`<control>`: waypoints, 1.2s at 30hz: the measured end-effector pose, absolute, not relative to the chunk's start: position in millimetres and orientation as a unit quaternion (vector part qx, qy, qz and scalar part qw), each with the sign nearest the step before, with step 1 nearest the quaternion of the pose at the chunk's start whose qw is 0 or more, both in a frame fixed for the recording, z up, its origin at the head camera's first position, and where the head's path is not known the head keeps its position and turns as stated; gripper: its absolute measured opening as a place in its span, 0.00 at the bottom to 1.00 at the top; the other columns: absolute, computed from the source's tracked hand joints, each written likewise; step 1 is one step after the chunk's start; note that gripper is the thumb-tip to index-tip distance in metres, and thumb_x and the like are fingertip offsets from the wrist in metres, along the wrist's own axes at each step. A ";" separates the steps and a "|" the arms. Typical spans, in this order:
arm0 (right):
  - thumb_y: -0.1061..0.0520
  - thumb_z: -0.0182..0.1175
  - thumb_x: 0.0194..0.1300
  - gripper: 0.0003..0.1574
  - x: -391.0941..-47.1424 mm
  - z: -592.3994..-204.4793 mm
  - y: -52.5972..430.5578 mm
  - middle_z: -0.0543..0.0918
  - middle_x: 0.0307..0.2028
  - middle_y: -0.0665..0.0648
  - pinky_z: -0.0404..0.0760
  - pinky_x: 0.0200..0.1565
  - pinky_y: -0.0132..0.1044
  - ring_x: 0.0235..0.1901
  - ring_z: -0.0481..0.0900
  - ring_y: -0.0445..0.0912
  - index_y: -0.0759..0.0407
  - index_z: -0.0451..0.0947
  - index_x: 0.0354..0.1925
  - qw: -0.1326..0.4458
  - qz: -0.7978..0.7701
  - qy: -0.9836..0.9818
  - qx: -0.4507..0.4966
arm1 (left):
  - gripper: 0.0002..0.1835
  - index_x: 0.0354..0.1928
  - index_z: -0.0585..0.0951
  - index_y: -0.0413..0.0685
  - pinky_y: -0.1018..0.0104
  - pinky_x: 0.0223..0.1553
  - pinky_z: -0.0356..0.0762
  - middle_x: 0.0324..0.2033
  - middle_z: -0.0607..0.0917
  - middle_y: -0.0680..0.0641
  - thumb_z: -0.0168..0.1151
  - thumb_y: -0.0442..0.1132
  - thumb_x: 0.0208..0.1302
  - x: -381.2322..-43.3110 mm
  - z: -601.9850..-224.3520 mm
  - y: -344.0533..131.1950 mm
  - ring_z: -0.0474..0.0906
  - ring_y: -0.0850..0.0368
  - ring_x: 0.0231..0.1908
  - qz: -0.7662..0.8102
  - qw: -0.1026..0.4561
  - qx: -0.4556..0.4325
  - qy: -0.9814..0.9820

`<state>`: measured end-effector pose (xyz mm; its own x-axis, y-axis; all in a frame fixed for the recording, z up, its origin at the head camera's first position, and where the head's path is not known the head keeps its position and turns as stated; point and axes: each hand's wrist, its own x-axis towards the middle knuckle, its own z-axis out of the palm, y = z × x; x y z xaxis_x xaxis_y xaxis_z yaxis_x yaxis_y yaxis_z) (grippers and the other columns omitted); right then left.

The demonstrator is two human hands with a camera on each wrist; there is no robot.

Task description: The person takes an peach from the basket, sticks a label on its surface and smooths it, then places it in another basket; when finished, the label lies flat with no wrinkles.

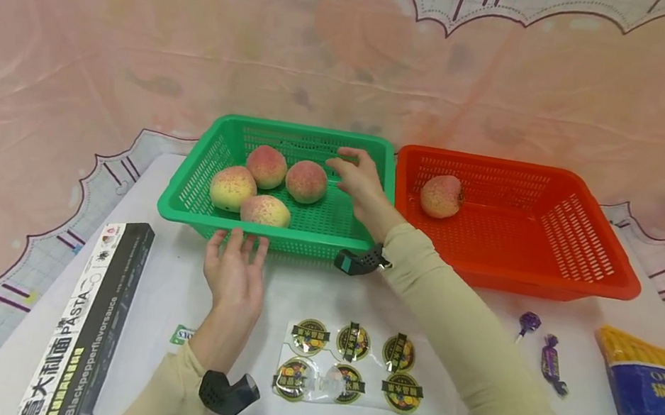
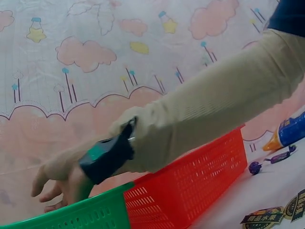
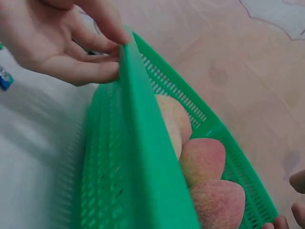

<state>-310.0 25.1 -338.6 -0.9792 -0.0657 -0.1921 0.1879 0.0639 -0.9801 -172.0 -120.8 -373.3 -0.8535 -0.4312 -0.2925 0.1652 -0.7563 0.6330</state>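
Observation:
My right hand [image 1: 362,180] hovers over the right part of a green basket [image 1: 271,230], fingers loosely bent and holding nothing. Closest to its fingertips is a reddish peach [image 1: 307,182]; several peaches lie together in the basket's left half, among them a yellower peach [image 1: 233,187]. At the front rim, my left hand [image 1: 237,272] touches the basket with extended fingertips. The right wrist view shows those left fingers [image 3: 102,71] against the outer wall and rim. A single peach [image 1: 441,196] lies in the red basket [image 1: 509,277] alongside.
A black and white pasta box [image 1: 89,322] lies at the left. In front is a sheet of round stickers [image 1: 350,364], with a small green-white packet [image 1: 182,335] beside my left wrist. Rightward are a lollipop [image 1: 529,321], a wrapped candy [image 1: 551,359] and a blue-yellow bag [image 1: 656,414].

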 end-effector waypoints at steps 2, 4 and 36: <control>0.52 0.56 0.59 0.28 -316.5 -339.0 18.8 0.63 0.59 0.52 0.68 0.56 0.44 0.57 0.66 0.48 0.51 0.62 0.57 0.108 -0.671 0.732 0.047 | 0.10 0.46 0.62 0.50 0.62 0.53 0.70 0.53 0.65 0.47 0.47 0.36 0.65 -172.0 -374.1 -120.7 0.66 0.53 0.50 -0.912 0.166 0.215 -0.308; 0.52 0.56 0.59 0.30 -322.3 -339.7 13.2 0.61 0.60 0.53 0.66 0.57 0.46 0.58 0.64 0.49 0.52 0.60 0.58 0.124 -0.662 0.737 0.051 | 0.10 0.46 0.63 0.51 0.62 0.53 0.70 0.50 0.66 0.48 0.48 0.36 0.65 -172.0 -374.5 -120.4 0.66 0.53 0.50 -0.911 0.167 0.216 -0.309; 0.43 0.63 0.50 0.39 -336.5 -342.2 -22.6 0.64 0.57 0.56 0.66 0.55 0.53 0.52 0.67 0.51 0.50 0.60 0.57 0.205 -0.664 0.713 0.097 | 0.10 0.45 0.63 0.51 0.62 0.54 0.70 0.43 0.68 0.49 0.50 0.36 0.64 -171.0 -377.3 -121.3 0.68 0.55 0.45 -0.915 0.173 0.207 -0.300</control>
<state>-336.5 -22.6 -342.2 -0.8972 -0.1338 -0.4210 0.4104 0.0997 -0.9064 -171.0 -121.3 -377.3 -0.8544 -0.4403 -0.2761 0.1918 -0.7609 0.6199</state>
